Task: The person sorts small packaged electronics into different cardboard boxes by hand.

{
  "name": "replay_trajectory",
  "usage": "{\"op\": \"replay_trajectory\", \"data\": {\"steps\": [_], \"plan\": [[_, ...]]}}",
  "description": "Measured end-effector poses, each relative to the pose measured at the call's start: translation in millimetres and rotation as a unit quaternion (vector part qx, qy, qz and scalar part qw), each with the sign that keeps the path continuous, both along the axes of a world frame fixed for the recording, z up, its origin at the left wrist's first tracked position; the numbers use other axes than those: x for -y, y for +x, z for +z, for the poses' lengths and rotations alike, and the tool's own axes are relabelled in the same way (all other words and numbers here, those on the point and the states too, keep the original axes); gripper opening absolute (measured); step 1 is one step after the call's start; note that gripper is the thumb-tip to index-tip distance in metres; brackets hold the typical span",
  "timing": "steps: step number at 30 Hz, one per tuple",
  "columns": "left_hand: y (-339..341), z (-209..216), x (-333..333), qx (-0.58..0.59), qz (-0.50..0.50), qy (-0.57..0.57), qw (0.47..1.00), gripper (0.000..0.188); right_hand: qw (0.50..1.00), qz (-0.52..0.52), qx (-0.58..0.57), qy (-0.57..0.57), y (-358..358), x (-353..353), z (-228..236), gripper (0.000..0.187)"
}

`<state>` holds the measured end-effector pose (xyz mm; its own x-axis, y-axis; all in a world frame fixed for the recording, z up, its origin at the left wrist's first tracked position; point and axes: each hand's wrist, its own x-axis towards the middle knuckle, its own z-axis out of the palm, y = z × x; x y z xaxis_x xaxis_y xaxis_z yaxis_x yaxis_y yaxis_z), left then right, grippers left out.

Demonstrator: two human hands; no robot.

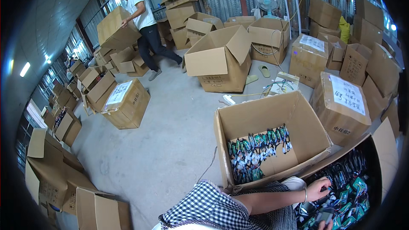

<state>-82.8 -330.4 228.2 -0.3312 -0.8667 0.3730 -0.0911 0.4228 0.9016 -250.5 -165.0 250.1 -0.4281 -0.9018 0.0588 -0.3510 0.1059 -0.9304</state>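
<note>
My left hand [318, 189], with a bracelet at its wrist, reaches into the open carton [385, 153] at the lower right. Its fingers are curled at the edge of some black-wired parts [343, 172]; what they pinch, if anything, is hidden. Below it, cut by the lower edge, my right hand [324, 225] grips a small grey box-shaped piece [325, 215]. Around both hands lie many green circuit boards [351, 198] with black leads. Beside this carton, a second open carton [294, 162] holds rows of wired green boards [257, 147] with white connectors along its left side.
A person [142, 17] carries a large carton [113, 27] at the far left. A big open carton [213, 81] stands ahead, near slippers [264, 71] and a cabled white block [283, 83]. A taped carton [343, 106] stands right; a cable [208, 166] crosses the floor.
</note>
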Motion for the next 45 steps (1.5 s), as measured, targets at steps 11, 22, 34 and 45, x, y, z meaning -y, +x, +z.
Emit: {"op": "replay_trajectory", "data": {"steps": [11, 22, 34, 45], "plan": [[5.5, 82.0, -45.5, -0.369, -0.171, 0.426, 0.808, 0.017, 0.913, -0.07, -0.31, -0.257, 43.7, 12.7, 82.4, 0.022], [8.0, 96.5, -46.6, -0.388, -0.06, 0.426, 0.815, 0.031, 0.864, 0.084, -0.446, -0.219, 96.7, 11.7, 71.2, 0.037], [29.5, 99.0, -82.3, -0.277, -0.183, 0.197, 0.923, 0.064, 0.959, -0.093, 0.249, -0.094, 86.4, -8.8, 62.8, 0.047], [43.8, 64.9, -102.6, -0.086, -0.224, 0.381, 0.893, 0.032, 0.99, -0.047, -0.055, -0.118, 90.6, -28.3, 41.9, 0.038]]}}
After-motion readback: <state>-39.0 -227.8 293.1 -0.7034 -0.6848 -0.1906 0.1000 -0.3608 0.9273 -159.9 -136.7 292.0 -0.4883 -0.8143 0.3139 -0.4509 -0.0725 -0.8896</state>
